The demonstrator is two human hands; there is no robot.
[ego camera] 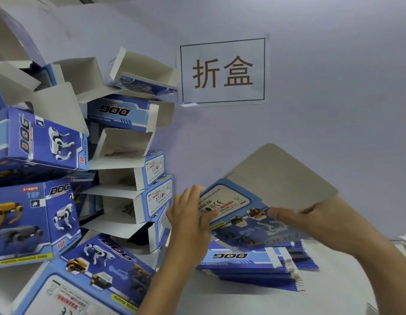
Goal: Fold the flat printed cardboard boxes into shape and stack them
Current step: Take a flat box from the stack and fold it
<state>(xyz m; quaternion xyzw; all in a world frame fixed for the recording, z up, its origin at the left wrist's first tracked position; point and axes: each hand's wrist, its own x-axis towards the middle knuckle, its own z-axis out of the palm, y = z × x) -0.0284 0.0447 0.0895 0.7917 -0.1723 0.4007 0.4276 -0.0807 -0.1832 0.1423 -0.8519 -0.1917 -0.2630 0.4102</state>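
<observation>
- The left hand (190,220) grips the left edge of a flat blue printed box (240,214), thumb on its white label panel, fingers curled behind.
- The right hand (320,226) pinches the same box at its right side, below the raised grey flap (279,176).
- The box is held in the air above a pile of flat boxes (254,267) lying on the white table (243,301).
- To the left, folded boxes (134,178) are stacked against the wall, open ends showing.
- A paper sign (222,70) hangs on the wall.
</observation>
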